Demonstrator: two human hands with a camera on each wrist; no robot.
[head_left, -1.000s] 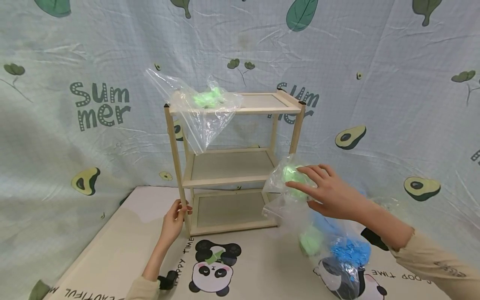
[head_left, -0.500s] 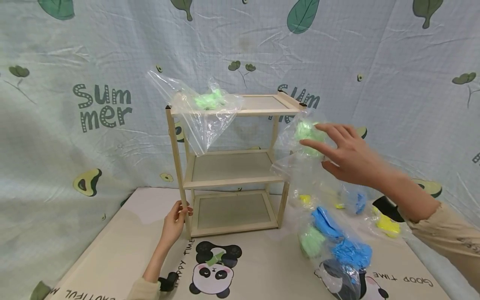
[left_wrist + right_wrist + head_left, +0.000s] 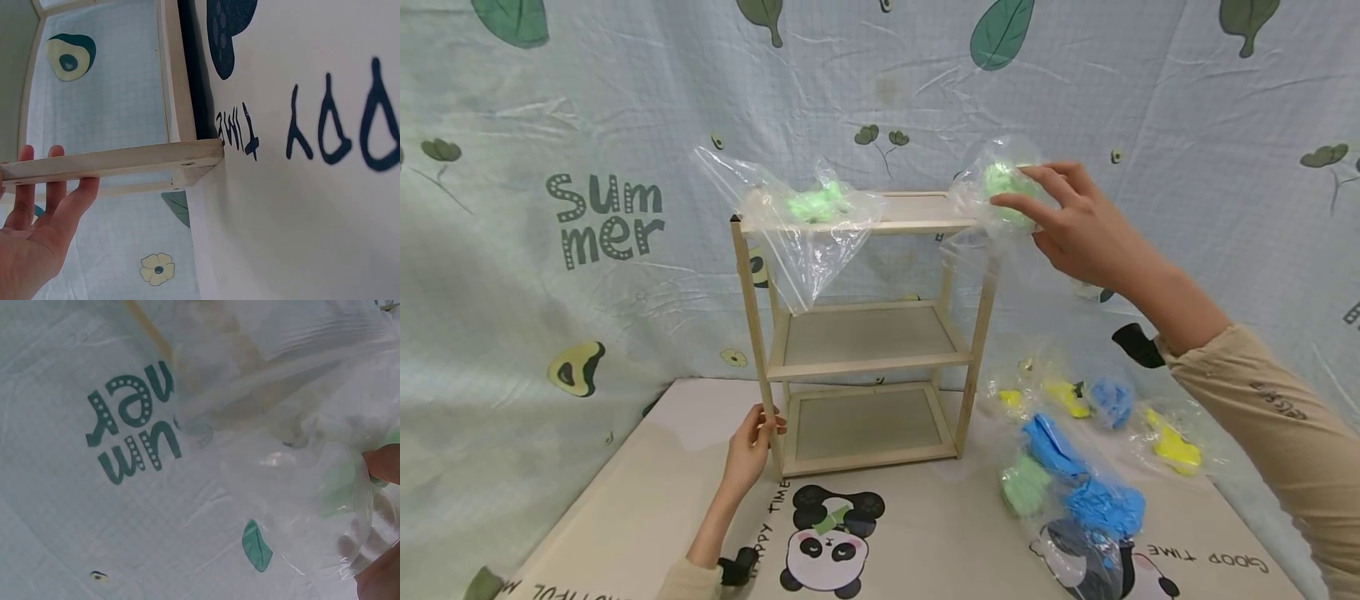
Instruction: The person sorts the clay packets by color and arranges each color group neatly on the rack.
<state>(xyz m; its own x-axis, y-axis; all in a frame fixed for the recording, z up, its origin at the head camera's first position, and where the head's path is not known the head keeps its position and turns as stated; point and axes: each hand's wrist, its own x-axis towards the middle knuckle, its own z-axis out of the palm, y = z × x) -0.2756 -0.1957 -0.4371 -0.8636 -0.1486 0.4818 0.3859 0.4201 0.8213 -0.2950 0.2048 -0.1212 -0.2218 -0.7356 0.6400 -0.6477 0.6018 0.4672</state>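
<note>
Left hand [image 3: 747, 447] curled round a post [image 3: 753, 325] of the wooden rack [image 3: 865, 364], green-filled bag [image 3: 817, 204] on its top shelf [image 3: 915, 208], second bag [image 3: 997, 179] by the shelf's right end, long axis near vertical, loose film [image 3: 968, 248] downward, pinched in the right hand [image 3: 1090, 227].

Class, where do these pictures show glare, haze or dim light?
Head view: bright glare streaks on the clear bag atop the wooden rack; right wrist view: hazy, the held bag veiling what lies behind; left wrist view: dimmer, though the printed lettering looks crisp.
</note>
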